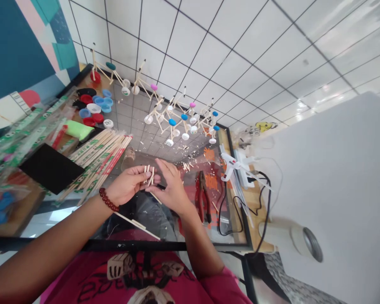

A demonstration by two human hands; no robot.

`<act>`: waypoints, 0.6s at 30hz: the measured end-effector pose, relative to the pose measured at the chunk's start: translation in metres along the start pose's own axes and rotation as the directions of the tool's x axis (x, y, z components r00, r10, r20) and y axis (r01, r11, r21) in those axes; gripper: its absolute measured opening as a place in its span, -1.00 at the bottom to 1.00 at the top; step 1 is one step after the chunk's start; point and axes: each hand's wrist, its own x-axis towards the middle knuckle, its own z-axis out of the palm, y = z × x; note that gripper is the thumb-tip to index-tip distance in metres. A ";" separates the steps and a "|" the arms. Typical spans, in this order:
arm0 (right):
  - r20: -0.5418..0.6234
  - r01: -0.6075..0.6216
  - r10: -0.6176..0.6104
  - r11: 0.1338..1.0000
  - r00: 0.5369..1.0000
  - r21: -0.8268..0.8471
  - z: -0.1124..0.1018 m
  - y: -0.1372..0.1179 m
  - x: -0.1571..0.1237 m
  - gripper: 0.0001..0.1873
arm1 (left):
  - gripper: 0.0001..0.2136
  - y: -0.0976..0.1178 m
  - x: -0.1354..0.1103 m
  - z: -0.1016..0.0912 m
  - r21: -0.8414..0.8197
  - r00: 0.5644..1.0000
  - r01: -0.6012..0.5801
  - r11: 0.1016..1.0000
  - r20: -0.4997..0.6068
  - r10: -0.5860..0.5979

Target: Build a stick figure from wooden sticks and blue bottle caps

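My left hand (129, 183), with a dark red bead bracelet on its wrist, is closed around several short wooden stick pieces (149, 174) above the glass table (152, 245). My right hand (170, 185) meets it from the right, its fingers pinching the same sticks. A longer thin stick (136, 223) lies on the glass below my hands. Small cut stick bits (186, 166) lie scattered just beyond my fingers.
Bundles of wrapped chopsticks (98, 158) lie at left beside a black pad (50, 168). Coloured bottle caps (93, 109) and stick-and-cap models (177, 118) stand at the back. Red pliers (203, 195), a white glue gun (232, 164) and its black cable (240, 211) are at right.
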 end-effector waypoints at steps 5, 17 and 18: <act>0.018 0.030 -0.029 0.997 0.999 -0.067 0.013 0.008 0.000 -0.24 | -0.95 -0.007 -0.001 0.005 -0.045 0.999 0.009 0.999 0.035 -0.007; 0.024 0.076 -0.073 0.991 0.997 -0.113 0.008 0.008 -0.008 -0.17 | -0.84 -0.008 -0.004 0.003 0.066 0.996 0.033 0.997 0.077 -0.038; 0.023 0.074 -0.072 0.991 0.997 -0.107 0.008 0.007 -0.008 -0.14 | -0.84 -0.008 -0.005 0.003 0.078 0.997 0.037 0.996 0.067 -0.042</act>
